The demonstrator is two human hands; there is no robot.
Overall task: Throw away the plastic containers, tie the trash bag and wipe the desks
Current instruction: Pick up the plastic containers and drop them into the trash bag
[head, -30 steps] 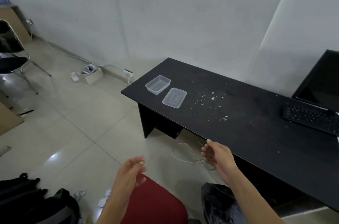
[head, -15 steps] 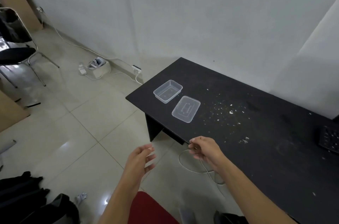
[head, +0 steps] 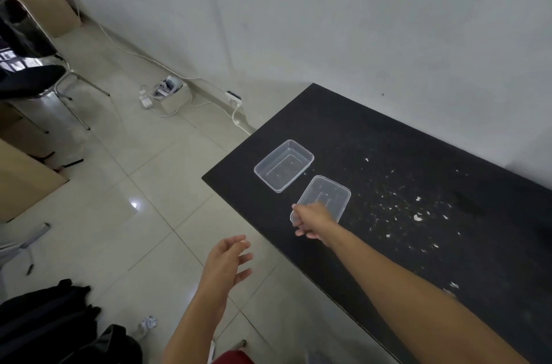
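Observation:
Two clear plastic containers lie near the left end of the black desk (head: 388, 130). The deeper container (head: 283, 165) stands open side up, farther from me. The flatter container (head: 327, 193) lies beside it, nearer the desk's front edge. My right hand (head: 312, 220) covers this one's near corner, thumb above and fingers curled under its rim. The container still rests flat on the desk. My left hand (head: 230, 262) hovers over the floor just left of the desk's edge, holding nothing, with its fingers spread. White crumbs (head: 418, 216) are scattered over the middle of the desk.
A black chair (head: 30, 80) stands at the far left. A power strip with white cables (head: 167, 90) lies by the wall. Black bags (head: 44, 319) and a crumpled paper (head: 148, 322) lie on the tiled floor at lower left, and cardboard (head: 24, 184) leans at the left.
The view has moved closer to the desk's left end. My right hand has reached forward from the desk's front edge onto the flatter container. My left hand has risen slightly.

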